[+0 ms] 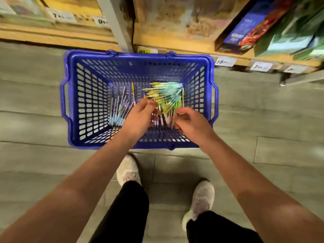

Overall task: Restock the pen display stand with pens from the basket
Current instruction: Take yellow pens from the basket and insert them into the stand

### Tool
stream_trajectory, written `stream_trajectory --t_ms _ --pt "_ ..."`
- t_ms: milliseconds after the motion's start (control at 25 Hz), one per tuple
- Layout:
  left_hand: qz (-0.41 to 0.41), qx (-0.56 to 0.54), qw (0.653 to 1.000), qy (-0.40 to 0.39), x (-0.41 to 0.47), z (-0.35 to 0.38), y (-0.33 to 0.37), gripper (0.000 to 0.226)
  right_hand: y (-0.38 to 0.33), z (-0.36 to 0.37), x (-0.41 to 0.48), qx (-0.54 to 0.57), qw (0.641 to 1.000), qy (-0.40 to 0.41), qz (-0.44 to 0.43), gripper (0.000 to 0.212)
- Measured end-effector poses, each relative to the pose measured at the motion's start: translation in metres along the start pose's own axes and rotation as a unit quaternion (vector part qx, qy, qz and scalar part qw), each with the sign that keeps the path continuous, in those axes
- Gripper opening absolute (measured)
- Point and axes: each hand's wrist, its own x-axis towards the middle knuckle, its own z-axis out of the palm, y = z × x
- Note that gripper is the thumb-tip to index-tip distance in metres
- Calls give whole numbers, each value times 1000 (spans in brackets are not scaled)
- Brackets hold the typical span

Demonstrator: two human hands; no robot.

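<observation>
A blue plastic basket stands on the floor in front of me. Inside lie a bundle of green and yellow pens on the right and several pale blue pens on the left. Both my hands reach into the basket. My left hand has curled fingers at the near end of the green and yellow bundle. My right hand is curled at the same bundle from the right. Motion blur hides whether the fingers grip the pens. No pen display stand is in view.
Wooden shelves with price tags run along the far side, holding boxed goods at the right. A grey metal upright divides the shelves. My feet in white shoes stand on the grey tile floor just behind the basket.
</observation>
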Motion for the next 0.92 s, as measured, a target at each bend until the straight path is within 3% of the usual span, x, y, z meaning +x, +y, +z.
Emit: stream_trajectory --t_ms 120,200,280,400,560,640,800,920 --pt "-21 118 992 -29 63 14 -47 20 46 13 63 -157 986 -50 23 20" --pt "-37 212 975 -52 99 18 -64 23 64 29 104 -281 954 -103 24 22" --pt "-39 270 960 -58 123 15 -71 27 68 47 138 -333 931 -133 68 24" --pt "-9 300 953 -39 156 8 -71 24 71 62 192 -256 956 -64 126 17" --pt "16 269 962 -45 176 -3 -63 20 75 67 236 -230 966 30 113 16" --pt "19 270 961 -61 181 -4 -62 23 82 72 243 -250 960 44 119 17" --pt "11 229 971 -59 184 -1 -69 24 89 66 254 -188 970 7 155 37" --pt "-19 212 975 -68 182 -11 -75 22 90 65 256 -182 968 48 167 38"
